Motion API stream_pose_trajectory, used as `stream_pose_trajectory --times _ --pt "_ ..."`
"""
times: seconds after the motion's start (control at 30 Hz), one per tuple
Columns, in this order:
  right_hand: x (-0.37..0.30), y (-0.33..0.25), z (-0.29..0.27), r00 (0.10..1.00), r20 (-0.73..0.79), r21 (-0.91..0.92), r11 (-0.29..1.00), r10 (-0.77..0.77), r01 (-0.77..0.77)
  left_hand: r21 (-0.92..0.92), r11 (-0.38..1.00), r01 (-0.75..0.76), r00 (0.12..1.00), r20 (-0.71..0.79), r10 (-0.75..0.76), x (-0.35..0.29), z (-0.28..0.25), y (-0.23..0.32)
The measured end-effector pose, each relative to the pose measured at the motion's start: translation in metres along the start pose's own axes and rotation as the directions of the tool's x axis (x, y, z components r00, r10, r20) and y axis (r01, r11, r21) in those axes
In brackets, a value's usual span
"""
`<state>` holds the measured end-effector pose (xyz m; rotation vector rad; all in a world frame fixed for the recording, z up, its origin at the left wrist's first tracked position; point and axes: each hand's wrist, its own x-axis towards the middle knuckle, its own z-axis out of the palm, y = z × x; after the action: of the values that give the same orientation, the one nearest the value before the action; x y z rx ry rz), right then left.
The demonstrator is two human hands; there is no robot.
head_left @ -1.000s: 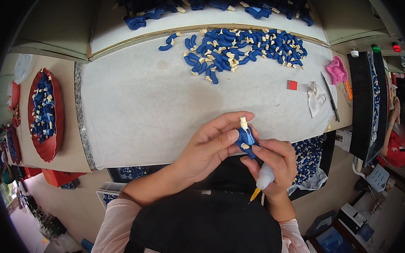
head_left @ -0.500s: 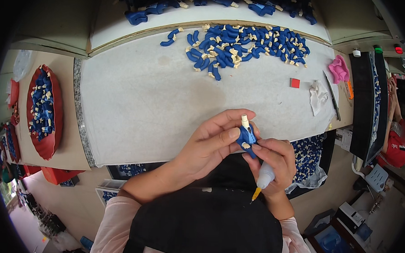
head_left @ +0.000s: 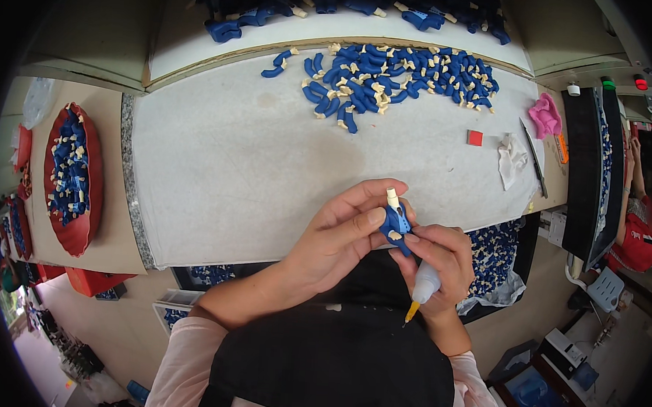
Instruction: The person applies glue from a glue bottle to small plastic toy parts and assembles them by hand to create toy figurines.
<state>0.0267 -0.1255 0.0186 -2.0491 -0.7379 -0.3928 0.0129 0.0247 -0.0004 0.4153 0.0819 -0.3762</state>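
The left hand (head_left: 339, 234) is closed on a small blue-jacketed figure torso with a pale-blue front and a cream neck peg (head_left: 396, 220), thumb on one side and fingers behind. The right hand (head_left: 447, 258) pinches the torso's lower side between thumb and fingertips, while also keeping a whitish soft-plastic bottle with a yellow nozzle (head_left: 426, 282) tucked in its grip. The torso is held between both hands near the close edge of the white-covered worktable (head_left: 231, 191), neck peg pointing up and slightly tilted. To do this fingertip work well, the left grip should stay steady while the right presses evenly and lightly, without twisting the small cream hand piece (head_left: 395, 236) at the torso's front. The bottle deserves care: its nozzle points down toward the black apron (head_left: 332, 366), so squeezing with the palm could drip.
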Motion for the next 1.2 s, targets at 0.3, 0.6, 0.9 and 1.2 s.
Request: stream_pose_trajectory --times 0.3,0.6,0.9,1.2 --pt "0.002 -0.003 0.001 0.999 0.0 0.027 0.999 0.042 -0.042 -0.011 1.0 -0.007 1.0 -0.029 0.007 0.0 0.0 -0.002" --pt "-0.003 -0.001 0.005 0.999 -0.036 0.052 0.998 0.041 -0.039 -0.054 0.998 0.006 0.999 -0.034 -0.008 -0.001 -0.001 -0.001" --pt "-0.008 0.0 0.005 0.992 -0.025 -0.077 0.99 -0.123 0.121 0.007 0.998 0.06 0.998 -0.027 -0.059 0.0 0.011 0.012" --pt "-0.004 -0.004 -0.004 0.932 0.172 0.393 0.845 0.319 -0.362 0.088 0.996 0.013 0.989 -0.145 0.0 -0.001 0.004 0.009"
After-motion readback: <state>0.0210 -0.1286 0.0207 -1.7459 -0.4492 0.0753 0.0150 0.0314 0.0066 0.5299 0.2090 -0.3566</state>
